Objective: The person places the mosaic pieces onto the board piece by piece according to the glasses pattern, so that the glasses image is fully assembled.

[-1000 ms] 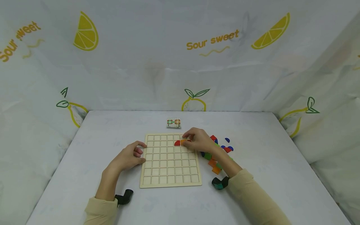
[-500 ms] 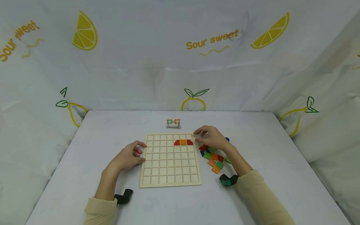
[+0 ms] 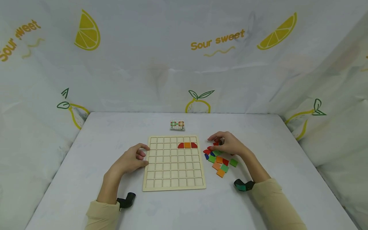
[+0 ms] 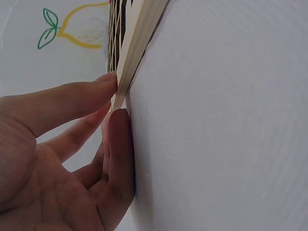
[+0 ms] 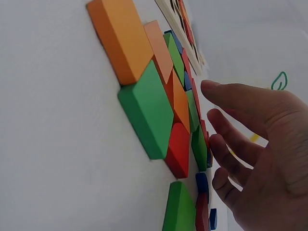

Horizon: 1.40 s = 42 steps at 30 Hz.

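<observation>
A pale wooden grid board (image 3: 174,174) lies on the table. In its second row from the far side sit a red quarter-round tile (image 3: 180,145), an orange square tile (image 3: 187,145) and another red quarter-round tile (image 3: 194,145). My left hand (image 3: 130,160) touches the board's left edge with thumb and forefinger spread apart; in the left wrist view a fingertip (image 4: 107,77) rests against the wooden rim. Over the far end of a loose tile pile my right hand (image 3: 230,143) hovers, fingers loosely bent. Nothing shows between them in the right wrist view, where a green tile (image 5: 149,113) lies nearby.
Loose tiles in orange, green, red and blue lie right of the board, among them an orange square (image 3: 220,173) nearest me and a green one (image 3: 233,162) off to the side. A small patterned card (image 3: 177,125) stands beyond the board. White cloth (image 3: 155,64) with lemon prints surrounds the table.
My right hand has left the red and orange tiles on the board and moved right, over the pile. The left hand has stayed at the board's edge.
</observation>
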Available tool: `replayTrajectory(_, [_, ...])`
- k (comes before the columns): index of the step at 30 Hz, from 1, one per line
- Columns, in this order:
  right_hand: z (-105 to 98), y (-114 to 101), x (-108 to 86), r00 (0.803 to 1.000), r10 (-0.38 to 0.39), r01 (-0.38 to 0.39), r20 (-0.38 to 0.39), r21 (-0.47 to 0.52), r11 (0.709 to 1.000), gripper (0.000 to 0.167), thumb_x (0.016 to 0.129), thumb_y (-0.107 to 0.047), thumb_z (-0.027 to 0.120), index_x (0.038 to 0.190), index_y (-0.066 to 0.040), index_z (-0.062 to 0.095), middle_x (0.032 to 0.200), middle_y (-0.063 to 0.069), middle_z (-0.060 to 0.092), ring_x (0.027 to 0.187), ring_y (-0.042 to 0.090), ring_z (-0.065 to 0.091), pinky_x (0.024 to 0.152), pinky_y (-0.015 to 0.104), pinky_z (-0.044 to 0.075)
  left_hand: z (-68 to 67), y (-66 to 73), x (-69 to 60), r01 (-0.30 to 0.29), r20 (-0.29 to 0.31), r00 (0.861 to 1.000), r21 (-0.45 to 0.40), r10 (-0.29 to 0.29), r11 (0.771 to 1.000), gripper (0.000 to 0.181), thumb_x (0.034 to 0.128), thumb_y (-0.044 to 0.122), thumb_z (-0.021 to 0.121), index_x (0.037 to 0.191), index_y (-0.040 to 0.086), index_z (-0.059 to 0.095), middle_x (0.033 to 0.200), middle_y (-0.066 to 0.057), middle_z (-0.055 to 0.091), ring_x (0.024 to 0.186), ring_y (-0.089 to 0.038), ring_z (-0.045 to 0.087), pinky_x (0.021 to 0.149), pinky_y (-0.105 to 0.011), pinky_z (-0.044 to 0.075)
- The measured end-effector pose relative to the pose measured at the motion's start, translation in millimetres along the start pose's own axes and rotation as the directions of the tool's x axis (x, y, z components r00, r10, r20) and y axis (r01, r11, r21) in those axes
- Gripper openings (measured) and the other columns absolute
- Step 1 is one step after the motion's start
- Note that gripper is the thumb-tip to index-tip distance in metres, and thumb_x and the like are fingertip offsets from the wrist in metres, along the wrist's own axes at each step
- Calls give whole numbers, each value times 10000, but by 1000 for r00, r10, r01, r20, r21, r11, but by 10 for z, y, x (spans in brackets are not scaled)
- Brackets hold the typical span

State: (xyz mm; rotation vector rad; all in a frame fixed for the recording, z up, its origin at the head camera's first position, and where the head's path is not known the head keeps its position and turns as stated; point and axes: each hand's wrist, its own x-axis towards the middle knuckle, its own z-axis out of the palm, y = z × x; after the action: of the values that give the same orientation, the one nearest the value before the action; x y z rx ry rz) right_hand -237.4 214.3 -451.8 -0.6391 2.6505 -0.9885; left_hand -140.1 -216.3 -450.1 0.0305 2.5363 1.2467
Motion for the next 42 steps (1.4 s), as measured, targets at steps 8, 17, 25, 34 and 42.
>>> replayTrajectory(8, [-8, 43, -132, 1000, 18, -18, 22, -17, 1000, 341, 920, -212, 867, 1241, -135, 781, 1074, 49, 719, 968, 209, 577, 752, 244, 481, 1, -9, -2, -16, 4, 1000, 1, 16, 1000, 533, 898, 30, 799, 1395, 58, 610, 1104, -109, 584, 995, -223, 566, 835, -333, 467])
replayTrajectory(17, [-36, 95, -331, 997, -21, 20, 68, 12, 1000, 333, 909, -244, 881, 1216, -160, 782, 1175, 45, 761, 994, 212, 580, 768, 237, 510, -1, 7, -4, -23, 1, 1000, 8, 23, 1000, 533, 897, 34, 799, 1396, 62, 613, 1110, -113, 587, 996, -222, 566, 836, -334, 464])
replayTrajectory(25, [-17, 164, -439, 995, -65, 65, 75, -2, 998, 286, 891, -275, 903, 1151, -208, 805, 1127, -40, 784, 1001, 130, 589, 819, 234, 511, -25, 11, -19, -24, 10, 1000, 6, 24, 1000, 529, 904, 44, 808, 1397, 71, 618, 1117, -113, 587, 998, -219, 563, 846, -331, 461])
replayTrajectory(34, [-25, 187, -535, 990, -102, 103, 97, 0, 995, 284, 897, -276, 904, 1150, -195, 802, 1117, -8, 759, 933, 141, 555, 735, 222, 476, -14, -16, -1, -24, 9, 1000, 6, 24, 1000, 519, 906, 39, 797, 1392, 77, 620, 1125, -110, 588, 1010, -225, 567, 863, -336, 461])
replayTrajectory(42, [-31, 189, -529, 989, -106, 107, 101, -9, 994, 266, 900, -254, 899, 1137, -176, 804, 1093, -7, 760, 903, 127, 550, 725, 211, 470, -6, -17, -7, -19, 5, 1000, 0, 19, 1000, 521, 904, 36, 798, 1392, 71, 618, 1114, -106, 585, 999, -220, 562, 854, -334, 459])
